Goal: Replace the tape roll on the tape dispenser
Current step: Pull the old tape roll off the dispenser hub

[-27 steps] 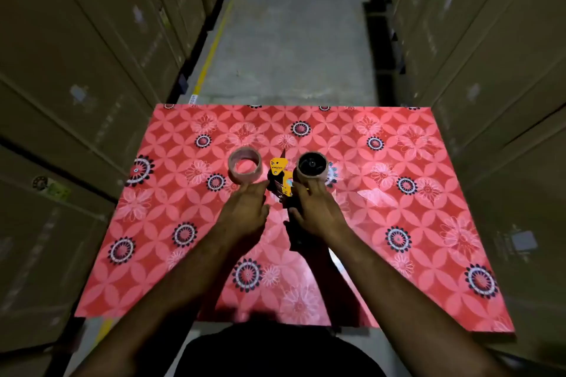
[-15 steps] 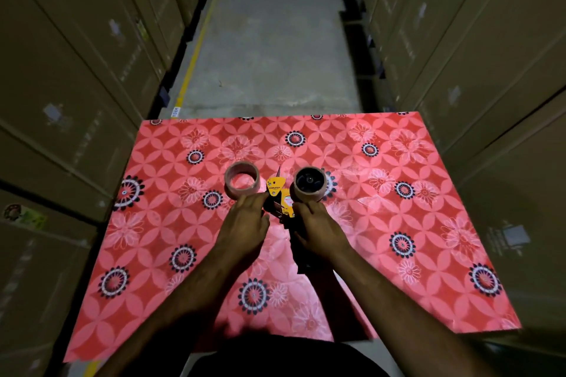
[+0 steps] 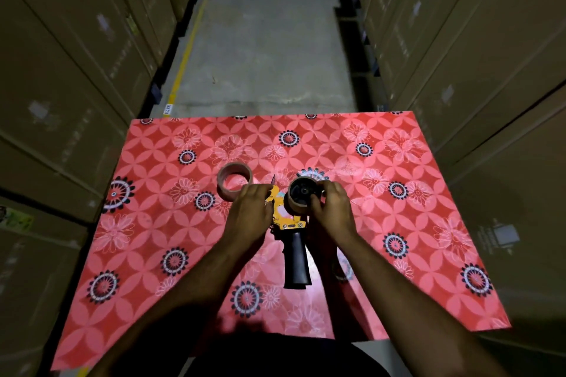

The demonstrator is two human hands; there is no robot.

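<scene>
A yellow tape dispenser [image 3: 283, 214] with a black handle [image 3: 295, 260] lies flat in the middle of the red flowered table [image 3: 153, 223]. A brown tape roll [image 3: 298, 194] sits on the dispenser's hub. My right hand [image 3: 332, 208] grips this roll, fingers curled around its right side and rim. My left hand [image 3: 249, 213] presses on the dispenser's yellow front end, covering part of it. A second, loose tape roll [image 3: 234, 180] lies flat on the table just beyond my left hand, untouched.
Tall stacks of cardboard boxes [image 3: 76, 70] wall in the table on the left and right [image 3: 490, 55]. A concrete aisle floor [image 3: 263, 40] with a yellow line runs beyond the table's far edge.
My right hand has moved up from the dispenser's handle onto the mounted roll, baring the black handle. My left hand stays on the yellow front end. The camera tilted slightly.
</scene>
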